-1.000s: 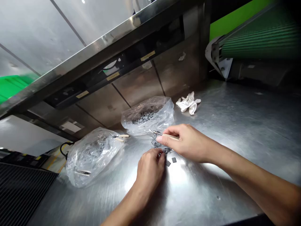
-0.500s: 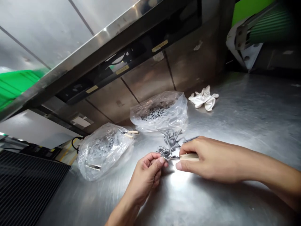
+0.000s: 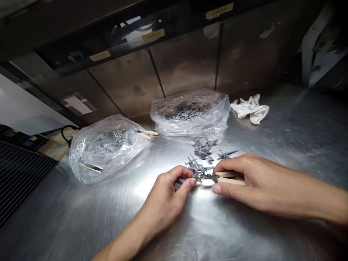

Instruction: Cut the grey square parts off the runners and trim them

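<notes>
closely, grey plastic sprue (image 3: 198, 174) in left hand (image 3: 163, 203), cream-handled tool (image 3: 230, 178) in right hand (image 3: 258, 185)

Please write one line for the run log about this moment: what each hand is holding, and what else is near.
left hand: grey piece | right hand: cream-handled tool | rest: plastic bag, white gloves

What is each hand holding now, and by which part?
The right hand holds a cream-handled metal tool by its handles; the left hand pinches a grey plastic sprue by one end.
</notes>
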{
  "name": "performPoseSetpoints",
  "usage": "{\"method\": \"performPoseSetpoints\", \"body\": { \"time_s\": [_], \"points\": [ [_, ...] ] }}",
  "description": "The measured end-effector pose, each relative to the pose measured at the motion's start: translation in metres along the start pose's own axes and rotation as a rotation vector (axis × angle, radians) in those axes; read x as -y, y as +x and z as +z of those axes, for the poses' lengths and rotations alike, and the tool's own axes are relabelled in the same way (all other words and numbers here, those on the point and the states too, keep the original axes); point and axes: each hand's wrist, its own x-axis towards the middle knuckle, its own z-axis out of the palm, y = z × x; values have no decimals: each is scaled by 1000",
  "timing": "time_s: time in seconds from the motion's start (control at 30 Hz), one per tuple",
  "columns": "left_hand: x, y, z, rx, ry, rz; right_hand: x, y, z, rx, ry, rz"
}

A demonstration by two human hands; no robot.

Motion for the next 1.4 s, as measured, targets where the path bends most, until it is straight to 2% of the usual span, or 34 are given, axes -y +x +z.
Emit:
{"method": "performPoseSetpoints", "body": {
  "time_s": [0.2, 0.4, 0.57, 0.77, 1.13, 1.4],
  "points": [
    [2, -2, -1, 21, 73, 50, 2, 0, 4, -61, -119, -24],
    [1, -4, -5, 5, 162, 71, -1, 1, 13, -147, -215, -133],
    [1, -6, -5, -5, 242, 110, -4, 3, 22, -204, -236, -182],
    [1, -6, -4, -8, 257, 94, -5, 2, 30, -280, -270, -207],
    [1, -9, -3, 6, 263, 87, -6, 4, 28, -229, -308, -241],
    [0, -9, -4, 25, 217, 81, -5, 4, 25, -229, -357, -331]
  ]
}}
